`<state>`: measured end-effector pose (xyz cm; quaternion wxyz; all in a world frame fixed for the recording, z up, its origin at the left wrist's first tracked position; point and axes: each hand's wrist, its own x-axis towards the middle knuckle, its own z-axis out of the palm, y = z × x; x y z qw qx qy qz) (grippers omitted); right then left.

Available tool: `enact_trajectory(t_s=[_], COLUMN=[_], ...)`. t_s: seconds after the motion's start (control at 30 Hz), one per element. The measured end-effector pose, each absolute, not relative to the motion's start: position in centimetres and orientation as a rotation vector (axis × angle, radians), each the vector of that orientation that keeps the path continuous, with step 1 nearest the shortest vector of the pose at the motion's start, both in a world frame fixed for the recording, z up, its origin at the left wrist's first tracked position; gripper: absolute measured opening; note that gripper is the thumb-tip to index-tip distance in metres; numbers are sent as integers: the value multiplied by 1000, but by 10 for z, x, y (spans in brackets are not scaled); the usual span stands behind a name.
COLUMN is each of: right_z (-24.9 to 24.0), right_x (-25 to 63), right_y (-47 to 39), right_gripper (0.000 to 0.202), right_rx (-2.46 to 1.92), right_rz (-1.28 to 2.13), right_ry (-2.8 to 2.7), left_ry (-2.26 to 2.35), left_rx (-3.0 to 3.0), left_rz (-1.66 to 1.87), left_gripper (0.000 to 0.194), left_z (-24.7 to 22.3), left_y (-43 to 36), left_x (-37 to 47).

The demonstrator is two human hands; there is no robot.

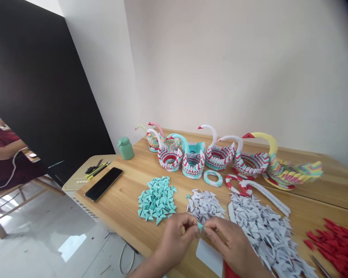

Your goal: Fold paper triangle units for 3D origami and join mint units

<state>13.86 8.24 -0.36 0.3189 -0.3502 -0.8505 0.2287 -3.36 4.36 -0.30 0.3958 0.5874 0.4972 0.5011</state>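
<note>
Near the table's front edge, my left hand (178, 236) and my right hand (231, 240) meet, thumbs and forefingers closed. Between their fingertips they pinch a small teal folded paper piece (200, 226), mostly covered by the fingers. Just beyond lies a pile of pale folded paper pieces (205, 204), with a pile of teal folded pieces (158, 200) to its left. A white paper sheet (210, 256) rests below the hands, and red paper (230, 271) shows partly under my right wrist. A larger pile of pale pieces (266, 227) spreads to the right.
Several folded-paper swans (193, 164) stand along the back of the wooden table. A teal ring (212, 178) and a red-and-white ring (234, 185) lie before them. Left are a phone (104, 184) and a green bottle (125, 148); right, red pieces (336, 243). Another person (2, 154) sits far left.
</note>
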Motion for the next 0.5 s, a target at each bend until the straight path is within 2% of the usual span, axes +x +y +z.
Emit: enact_trajectory(t_s=[0.13,0.23,0.37,0.5], right_z=[-8,-9,-9,-12], right_x=[138,141,140,137], right_y=[84,85,86,87], right_gripper=[26,26,28,29], right_rx=[-963,-1083,-1098,-1137], right_rz=[751,766,780,785], right_ry=[-2116,-1889,-1871,-1927], left_ry=[1508,1816,2406,2348], left_rx=[1524,1605,1887,2020], left_rz=[1298,1326,1010,867], left_gripper=[18,17,21,24], left_z=[-10,-11,-12,-13], left_y=[24,25,42,48], left_x=[-67,-124,-207,-242])
